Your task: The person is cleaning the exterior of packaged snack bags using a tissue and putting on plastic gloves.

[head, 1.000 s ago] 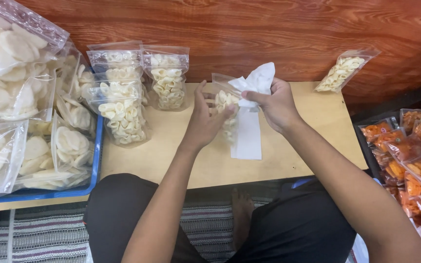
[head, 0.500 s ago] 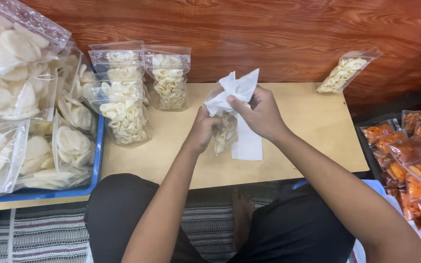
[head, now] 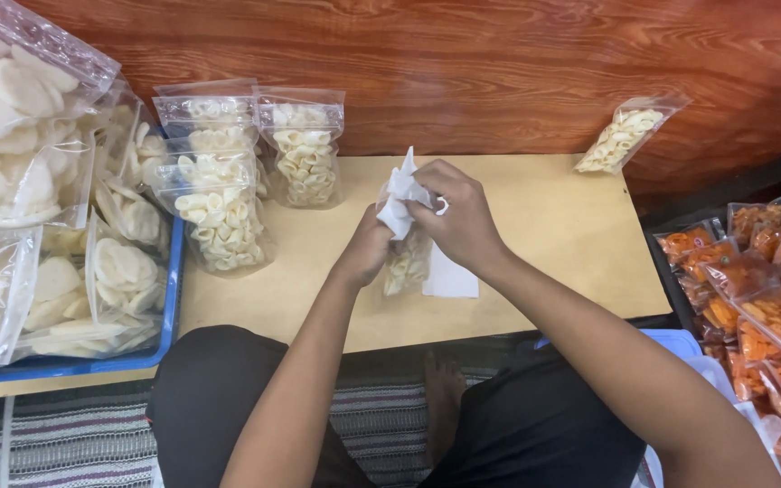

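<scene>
My left hand (head: 365, 251) grips a small clear bag of pale ring-shaped crackers (head: 407, 262) held upright over the low wooden table (head: 553, 235). Just above it, my right hand (head: 459, 215) closes around a crumpled white paper (head: 401, 194) at the top of that bag. Both hands touch each other at the bag's mouth. A flat white sheet (head: 452, 278) lies on the table under my right wrist.
Filled cracker bags (head: 219, 185) stand at the table's back left, one more (head: 624, 136) leans on the wooden wall at the back right. A blue tray (head: 169, 307) of large white cracker bags sits left. Orange snack bags (head: 761, 307) are piled right.
The white paper has been gathered from a spread sheet into a crumpled bunch. Both hands have drawn together over the bag's top.
</scene>
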